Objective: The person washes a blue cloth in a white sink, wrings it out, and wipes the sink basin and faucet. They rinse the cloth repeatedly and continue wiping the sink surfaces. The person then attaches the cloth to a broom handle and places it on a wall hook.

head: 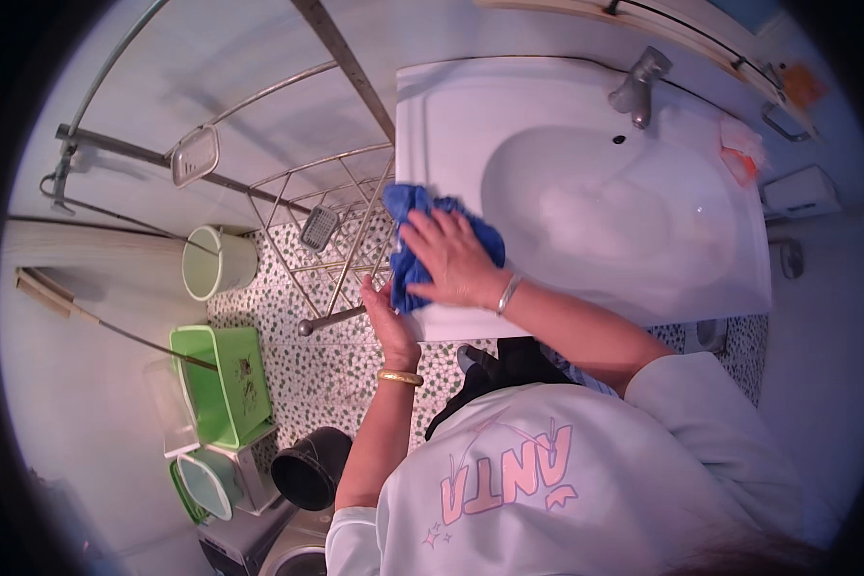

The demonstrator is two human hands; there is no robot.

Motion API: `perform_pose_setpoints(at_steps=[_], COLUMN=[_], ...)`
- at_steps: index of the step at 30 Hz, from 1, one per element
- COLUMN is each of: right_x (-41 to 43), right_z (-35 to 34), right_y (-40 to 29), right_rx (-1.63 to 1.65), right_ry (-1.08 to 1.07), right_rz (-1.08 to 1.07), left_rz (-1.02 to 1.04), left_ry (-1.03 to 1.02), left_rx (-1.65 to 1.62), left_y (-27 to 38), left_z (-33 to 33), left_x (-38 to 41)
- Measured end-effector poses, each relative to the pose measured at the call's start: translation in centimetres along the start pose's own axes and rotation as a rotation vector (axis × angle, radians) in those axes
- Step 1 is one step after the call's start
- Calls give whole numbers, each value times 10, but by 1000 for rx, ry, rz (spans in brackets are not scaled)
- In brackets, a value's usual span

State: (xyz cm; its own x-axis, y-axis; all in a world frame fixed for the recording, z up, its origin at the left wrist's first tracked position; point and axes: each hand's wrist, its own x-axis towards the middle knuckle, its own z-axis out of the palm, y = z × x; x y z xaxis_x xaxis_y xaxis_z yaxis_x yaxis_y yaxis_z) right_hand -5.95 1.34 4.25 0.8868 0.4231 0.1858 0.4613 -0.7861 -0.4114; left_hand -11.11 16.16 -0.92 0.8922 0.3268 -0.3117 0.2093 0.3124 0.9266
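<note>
A crumpled blue cloth [414,271] lies on the left end of the white washbasin counter [446,122], with part of it at the left edge. My right hand [450,259] presses down on it, fingers spread over the fabric and a silver bracelet at the wrist. Just off that left edge, my left hand [391,324] is turned palm up beside the cloth, some fingers partly hidden; a gold bangle circles its wrist. To the right of the cloth is the sunken basin [583,216], which looks wet and holds whitish suds or water.
A metal faucet [641,86] rises at the basin's back. Crumpled plastic [740,151] with an orange patch lies at the counter's right. Left of the counter stands a metal wire rack [281,194]. A pale bucket [219,263], green bin [237,389] and black bucket [313,468] stand farther left.
</note>
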Motion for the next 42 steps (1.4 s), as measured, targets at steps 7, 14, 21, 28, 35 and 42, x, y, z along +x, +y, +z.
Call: perform_pose_setpoints(at_steps=[7,14,21,28,35,42], right_x=[-92,-103,-117,-274,-309,-165], right_z=[-39,-35,-51,-160,-167,-84], right_y=[5,21,12,151,201,60], right_rx=[191,220,100,-98,-396,-58], right_ry=[-120,-95,-86,-106,-187,-103], right_rz=[-137,-187,-50,399,819,412], left_rz=[-86,5,161,143,151,103], left_ry=[-241,-305,-349,-356,-392,-429], left_rx=[102,284,518,463,448,405], left_y=[3,3,7,8,6,3], left_z=[-9,-4,-9,-4,-3,-12], left_x=[5,8,10,6,11,19])
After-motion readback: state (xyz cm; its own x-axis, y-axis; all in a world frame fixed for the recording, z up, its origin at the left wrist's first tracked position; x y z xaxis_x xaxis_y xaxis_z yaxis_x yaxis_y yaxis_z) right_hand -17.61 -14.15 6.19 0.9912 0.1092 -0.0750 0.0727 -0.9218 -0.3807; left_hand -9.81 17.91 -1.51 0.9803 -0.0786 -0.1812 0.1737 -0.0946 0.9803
